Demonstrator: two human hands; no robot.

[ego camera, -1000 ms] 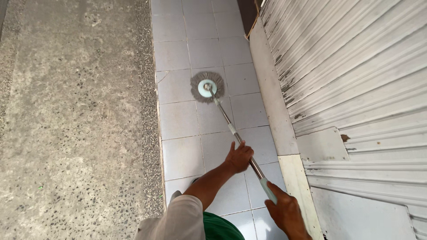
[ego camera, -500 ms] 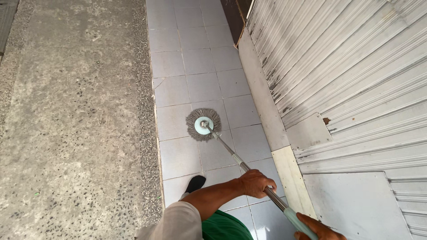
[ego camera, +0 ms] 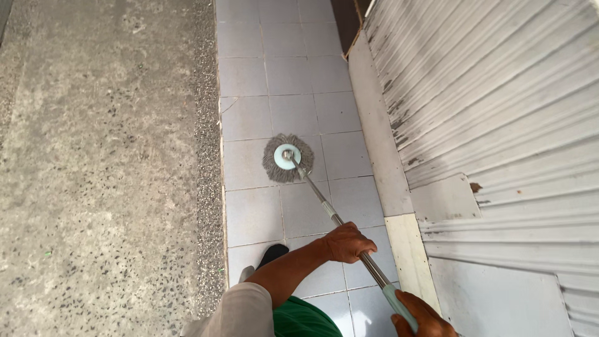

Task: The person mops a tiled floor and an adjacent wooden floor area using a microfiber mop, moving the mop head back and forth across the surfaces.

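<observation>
A spin mop with a round grey string head (ego camera: 287,158) and a pale teal hub rests flat on the light grey floor tiles (ego camera: 253,216). Its metal handle (ego camera: 324,203) slants down toward me. My left hand (ego camera: 347,242) is wrapped around the middle of the handle. At the bottom edge, my right hand (ego camera: 423,318) grips the teal end of the handle. My left arm wears a short light sleeve over a green garment.
A corrugated white metal shutter (ego camera: 499,106) stands along the right, with a pale sill (ego camera: 380,143) at its foot. Rough speckled concrete (ego camera: 106,175) lies to the left of the tiled strip. A dark shoe toe (ego camera: 272,254) shows below my left arm.
The mop head was drawn back toward me from the farther tile a second ago. Since half a second ago it has barely shifted, and both hands keep hold of the handle.
</observation>
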